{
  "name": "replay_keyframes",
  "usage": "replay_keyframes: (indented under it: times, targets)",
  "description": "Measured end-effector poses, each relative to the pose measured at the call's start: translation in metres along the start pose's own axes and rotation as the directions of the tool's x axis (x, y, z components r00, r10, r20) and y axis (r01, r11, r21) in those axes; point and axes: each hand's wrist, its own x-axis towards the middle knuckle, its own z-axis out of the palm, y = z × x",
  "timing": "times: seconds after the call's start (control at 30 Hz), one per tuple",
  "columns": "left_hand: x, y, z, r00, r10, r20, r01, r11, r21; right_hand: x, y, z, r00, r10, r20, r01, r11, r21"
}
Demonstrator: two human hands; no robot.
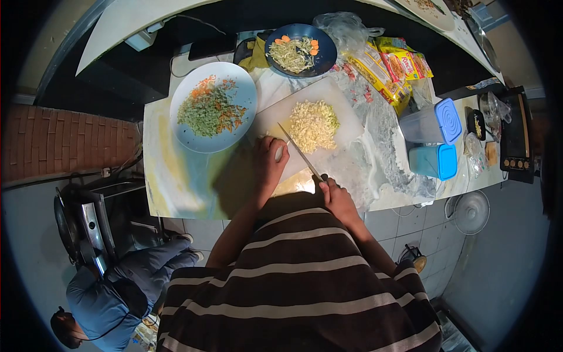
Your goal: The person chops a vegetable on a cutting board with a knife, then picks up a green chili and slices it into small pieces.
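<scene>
My right hand [337, 202] grips the dark handle of a kitchen knife [303, 156], its blade slanting up and left across the white cutting board [347, 111]. A heap of finely chopped pale vegetable [314, 128], greenish at its right side, lies just right of the blade. At the board's left part, my left hand [271, 165] has its fingers curled round a pale vegetable piece [279, 154], close to the knife tip. What kind of vegetable it is, I cannot tell. Left of the board, a large light plate [196, 142] carries chopped green and orange vegetables.
Behind the board stands a dark pan [331, 54] with sprout-like strands and orange slices. Yellow food packets [407, 66] and a clear plastic bag [343, 29] lie at the back right. Two blue-lidded containers [423, 159] stand right. A person [105, 299] crouches at lower left.
</scene>
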Motion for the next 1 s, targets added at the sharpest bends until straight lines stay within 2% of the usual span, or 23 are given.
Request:
replay_keyframes:
  times: [0.13, 0.33, 0.43, 0.6, 1.0]
  targets:
    - [0.000, 0.000, 0.000, 1.000, 0.027, -0.003, -0.027, 0.999, 0.023, 0.001, -0.006, -0.001, 0.999, 0.030, -0.010, -0.031, 0.998, -0.048]
    - [0.000, 0.001, -0.001, 1.000, 0.012, 0.000, -0.012, 1.000, 0.005, -0.002, -0.003, -0.004, 1.000, -0.003, -0.011, 0.003, 0.999, 0.033]
    - [0.000, 0.003, -0.002, 0.998, 0.059, -0.038, -0.058, 0.997, 0.044, -0.008, -0.006, -0.009, 1.000, 0.007, 0.009, -0.007, 0.997, 0.076]
    - [-0.001, 0.002, -0.002, 1.000, 0.000, 0.023, -0.001, 0.999, 0.054, -0.011, -0.009, -0.008, 1.000, 0.010, 0.021, -0.012, 0.995, 0.100]
    - [-0.003, -0.001, 0.000, 1.000, -0.015, 0.021, 0.016, 1.000, -0.024, -0.004, 0.002, 0.011, 0.999, 0.016, 0.029, -0.016, 1.000, -0.021]
